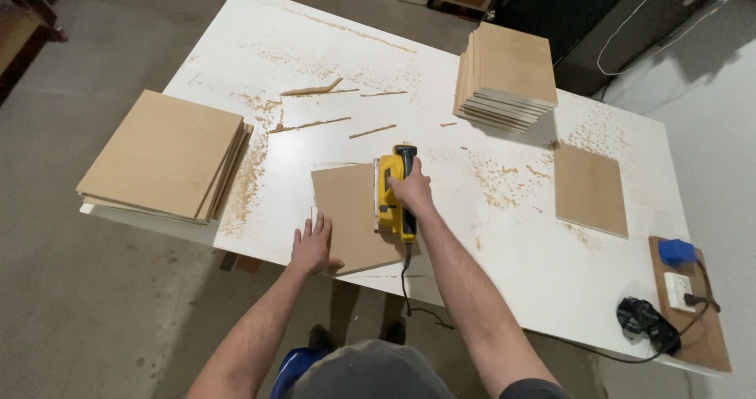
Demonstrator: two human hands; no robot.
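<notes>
The right hand [411, 188] is wrapped tight round the handle of a yellow power tool [391, 194] riding the board's [346, 214] right edge at the worktop's [504, 234] six o'clock side. The left hand [312, 245] lies flat, fingers spread, on the board's seven o'clock corner, grasping nothing, apparently pinning it against sliding. Stacks of boards [165, 155] sit at nine and one [508, 72] o'clock, clear of the tool's path.

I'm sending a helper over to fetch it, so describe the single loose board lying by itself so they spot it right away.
Start at the big white table dusted with wood shavings. Go to its right side, past the tall stack of boards at the far edge and toward the socket board. There lies the single board, flat, square and tan: unlike its neighbours it is unstacked and neither hand touches it.
</notes>
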